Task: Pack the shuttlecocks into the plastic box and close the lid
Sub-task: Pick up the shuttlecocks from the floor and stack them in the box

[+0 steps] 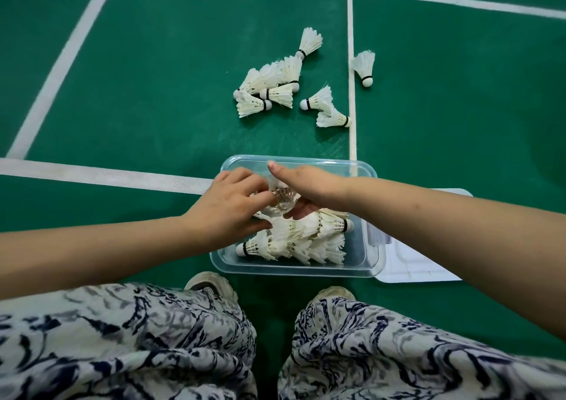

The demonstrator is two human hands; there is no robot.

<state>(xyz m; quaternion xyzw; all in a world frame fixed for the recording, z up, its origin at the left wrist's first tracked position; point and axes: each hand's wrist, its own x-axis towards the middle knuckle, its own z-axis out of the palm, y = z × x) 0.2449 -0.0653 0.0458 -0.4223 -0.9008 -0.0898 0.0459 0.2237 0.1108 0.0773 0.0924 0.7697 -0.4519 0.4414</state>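
Observation:
A clear plastic box (pixel 372 246) lies open on the green court floor in front of my feet. Several white feather shuttlecocks (pixel 300 240) lie in its near half. Both hands are over the box's far half, closed around one shuttlecock (pixel 283 201) whose feather skirt faces the camera. My left hand (pixel 228 205) grips it from the left and my right hand (pixel 306 190) from the right, thumb raised. Several loose shuttlecocks (pixel 269 88) lie in a heap on the floor beyond the box, and one lone shuttlecock (pixel 364 67) lies farther right. The clear lid (pixel 419 265) rests flat to the box's right.
White court lines (pixel 352 93) cross the green floor. My two shoes (pixel 211 284) and patterned trouser legs (pixel 128 344) fill the bottom of the view, just short of the box's near edge.

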